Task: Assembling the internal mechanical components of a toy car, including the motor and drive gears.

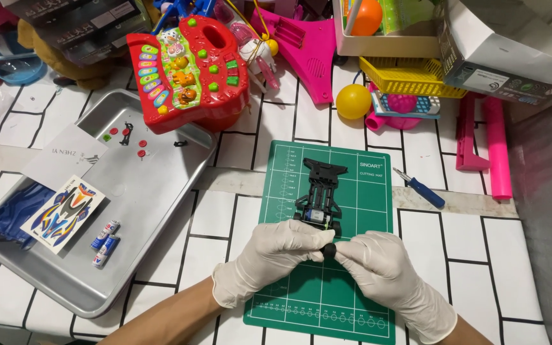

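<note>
- I have a small black wheel (329, 249) pinched between the fingertips of both gloved hands, just at the near end of the black toy car chassis (319, 195) lying on the green cutting mat (352, 300).
- My left hand (269, 259) is closed on the wheel from the left, thumb and forefinger doing the work; the other fingers curl loosely over the mat.
- My right hand (388, 265) is closed on the same wheel from the right, fingertips meeting my left ones around it.
- To do this step well, I judge I should keep the wheel square to the chassis axle, press straight and evenly, and not twist, since a small plastic part like this could cock sideways or slip out of gloved fingers.
- Steadying the heels of both hands on the mat should help, I think; the chassis is free on the mat and could slide away from me when pushed.
- Relative to the chassis: the wheel sits touching or just short of its near right corner, I cannot tell which; my hands lie on the near side of it.
- A blue-handled screwdriver (420, 188) lies to the right of the chassis, off the mat; the metal tray (161, 191) with small batteries (105, 243) and a sticker sheet (64, 213) is well to its left.
</note>
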